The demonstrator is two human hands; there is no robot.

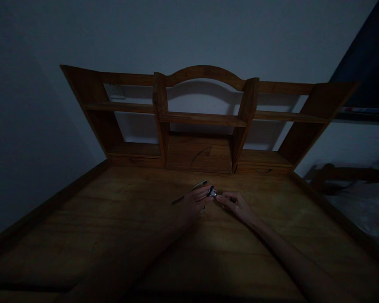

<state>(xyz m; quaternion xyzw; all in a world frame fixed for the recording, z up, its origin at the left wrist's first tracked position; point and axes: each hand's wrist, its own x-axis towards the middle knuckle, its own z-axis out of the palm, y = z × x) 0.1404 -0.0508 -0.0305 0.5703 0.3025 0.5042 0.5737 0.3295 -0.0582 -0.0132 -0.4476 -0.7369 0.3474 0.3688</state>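
My left hand (196,201) is closed on a small shiny silver-and-black object (212,192), too small and dark to name. From the other side, the fingertips of my right hand (236,203) pinch its near right edge. Both hands are just above the wooden desk (139,219). Partly behind my left hand lies a thin, flat, light-edged object (177,200) with a dark end; its kind is unclear. Another tiny light object (202,210) shows right beside the left hand, partly hidden.
A wooden shelf unit (204,120) with side compartments stands along the desk's back edge, against a wall. Raised wooden rims (328,210) run along the desk's sides. To the right is what looks like a bed (363,210). The room is dim.
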